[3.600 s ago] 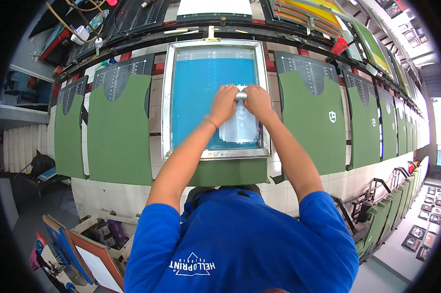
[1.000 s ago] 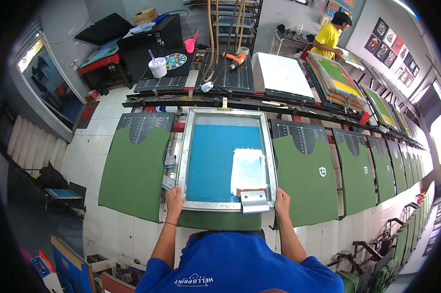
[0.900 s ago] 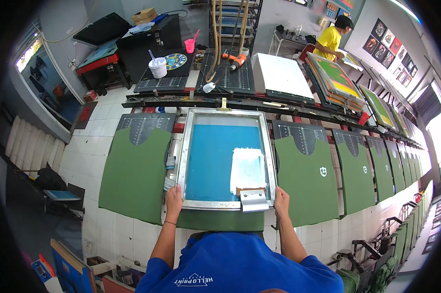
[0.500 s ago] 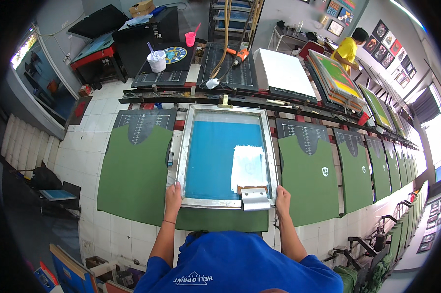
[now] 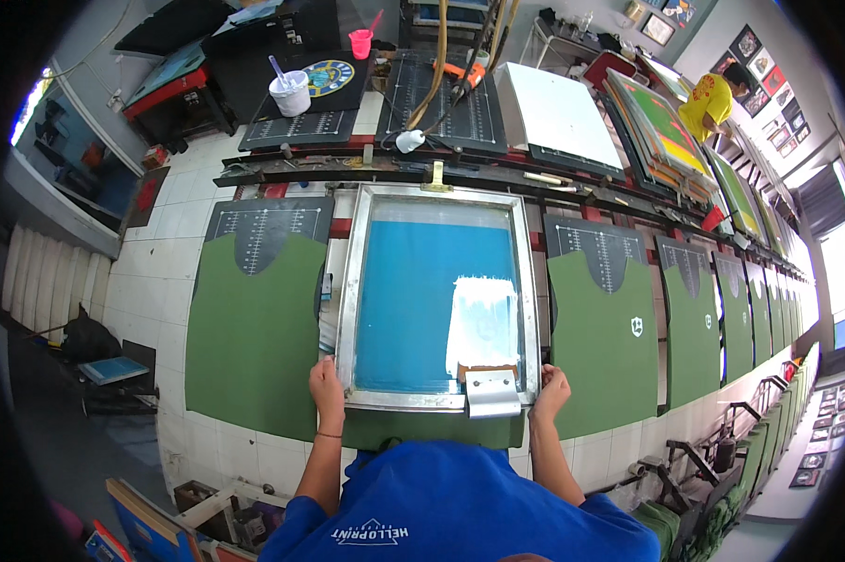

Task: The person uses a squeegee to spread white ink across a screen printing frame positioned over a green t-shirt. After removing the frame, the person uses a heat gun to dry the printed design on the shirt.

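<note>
Grip of left hand (image 5: 328,390) and right hand (image 5: 550,391) is curled, hold unclear, the screen frame (image 5: 404,401) between them.

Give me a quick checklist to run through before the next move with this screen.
1. Squeegee resting on the screen frame: ok, over the near rail, toward the right.
2. White ink inside the frame: ok, on the right part of the blue mesh.
3. Left hand gripping the frame: cannot tell; beside the left rail, contact unclear.
4. Right hand gripping it: cannot tell, likewise by the right rail.
5. Green shirt underneath lying smooth: cannot tell, mostly covered.
</note>
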Tool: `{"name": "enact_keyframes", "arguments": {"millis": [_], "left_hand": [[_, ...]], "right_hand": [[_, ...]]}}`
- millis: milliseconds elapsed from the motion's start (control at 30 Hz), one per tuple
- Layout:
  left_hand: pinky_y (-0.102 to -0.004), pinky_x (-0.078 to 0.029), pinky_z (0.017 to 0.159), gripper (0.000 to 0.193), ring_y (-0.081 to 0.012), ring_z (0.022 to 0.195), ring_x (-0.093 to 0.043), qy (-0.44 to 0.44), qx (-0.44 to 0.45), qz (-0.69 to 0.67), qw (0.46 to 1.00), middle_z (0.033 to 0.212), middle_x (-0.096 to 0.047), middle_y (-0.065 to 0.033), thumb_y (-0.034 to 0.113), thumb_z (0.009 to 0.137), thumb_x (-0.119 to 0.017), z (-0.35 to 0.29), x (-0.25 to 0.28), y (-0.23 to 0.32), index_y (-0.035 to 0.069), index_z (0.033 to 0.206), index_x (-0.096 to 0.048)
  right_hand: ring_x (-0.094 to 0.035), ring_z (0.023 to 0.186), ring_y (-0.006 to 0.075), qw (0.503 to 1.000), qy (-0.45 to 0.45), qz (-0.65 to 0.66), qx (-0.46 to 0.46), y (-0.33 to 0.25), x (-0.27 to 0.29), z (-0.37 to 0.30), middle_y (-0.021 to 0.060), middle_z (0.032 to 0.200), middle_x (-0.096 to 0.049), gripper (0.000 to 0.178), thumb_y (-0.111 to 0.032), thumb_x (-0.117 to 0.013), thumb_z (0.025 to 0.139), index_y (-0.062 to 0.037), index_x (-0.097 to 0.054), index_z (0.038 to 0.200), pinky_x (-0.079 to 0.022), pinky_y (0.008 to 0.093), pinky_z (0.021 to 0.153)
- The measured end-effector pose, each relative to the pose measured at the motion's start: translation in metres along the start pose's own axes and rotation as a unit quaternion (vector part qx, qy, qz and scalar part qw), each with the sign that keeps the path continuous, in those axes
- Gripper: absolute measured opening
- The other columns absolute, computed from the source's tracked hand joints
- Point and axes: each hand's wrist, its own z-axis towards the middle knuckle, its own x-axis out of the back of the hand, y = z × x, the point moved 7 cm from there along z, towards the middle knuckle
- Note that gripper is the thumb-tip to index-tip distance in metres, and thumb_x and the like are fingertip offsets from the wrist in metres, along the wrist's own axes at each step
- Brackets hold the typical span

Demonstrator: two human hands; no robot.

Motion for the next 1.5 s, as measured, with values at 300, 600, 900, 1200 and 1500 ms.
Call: {"name": "enact_keyframes", "arguments": {"millis": [300,600,900,1200,1500], "left_hand": [[-0.0385,-0.044,0.069,0.039,-0.0226,0.07,-0.053,0.051,0.017,0.013,0.998,0.076,-0.06,-0.0133,0.027,0.102,-0.052,0.009,-0.01,-0.057,-0.008,0.088,-0.063],[-0.0421,-0.043,0.069,0.045,-0.0276,0.068,-0.053,0.073,-0.013,0.034,0.997,0.073,-0.058,-0.0165,0.032,0.102,-0.052,0.008,-0.015,-0.051,-0.007,0.083,-0.061],[-0.0404,-0.044,0.07,0.043,-0.0286,0.069,-0.055,0.108,-0.024,0.01,0.994,0.075,-0.063,-0.0153,0.032,0.102,-0.051,0.01,-0.012,-0.052,-0.006,0.087,-0.064],[-0.0329,-0.048,0.069,0.024,-0.0166,0.069,-0.057,0.152,-0.209,0.081,0.963,0.076,-0.06,-0.0052,0.021,0.101,-0.056,-0.066,0.014,0.023,-0.002,0.1,-0.064],[-0.0294,-0.056,0.069,0.025,-0.0166,0.078,-0.067,-0.38,0.197,-0.114,0.896,0.09,-0.066,-0.0083,0.025,0.104,-0.052,-0.185,-0.116,-0.006,0.002,0.104,-0.061]], "right_hand": [[-0.035,0.059,0.0056,0.991,0.018,-0.119,0.052,0.028,0.001,0.005,-0.0064,0.063,-0.038,0.031,-0.018,-0.051,0.099,-0.0016,-0.058,0.074,-0.026,0.0268,0.053],[-0.045,0.063,0.014,0.977,-0.009,-0.189,0.1,0.042,0.006,0.016,0.0038,0.063,-0.048,0.034,-0.02,-0.048,0.099,0.0011,-0.054,0.073,-0.039,0.0339,0.061],[-0.046,0.064,0.0151,0.973,-0.02,-0.19,0.128,0.033,-0.002,0.015,0.0064,0.064,-0.051,0.037,-0.021,-0.05,0.101,0.0034,-0.055,0.073,-0.04,0.0354,0.062],[-0.045,0.063,0.0137,0.979,-0.031,-0.159,0.122,0.025,-0.005,0.004,0.0054,0.064,-0.05,0.037,-0.021,-0.052,0.101,0.0027,-0.053,0.073,-0.039,0.0353,0.06],[-0.054,0.065,0.0234,0.955,-0.103,-0.234,0.149,0.004,-0.012,-0.007,0.0136,0.071,-0.058,0.029,-0.021,-0.055,0.1,0.0032,-0.059,0.085,-0.044,0.0383,0.064]]}}
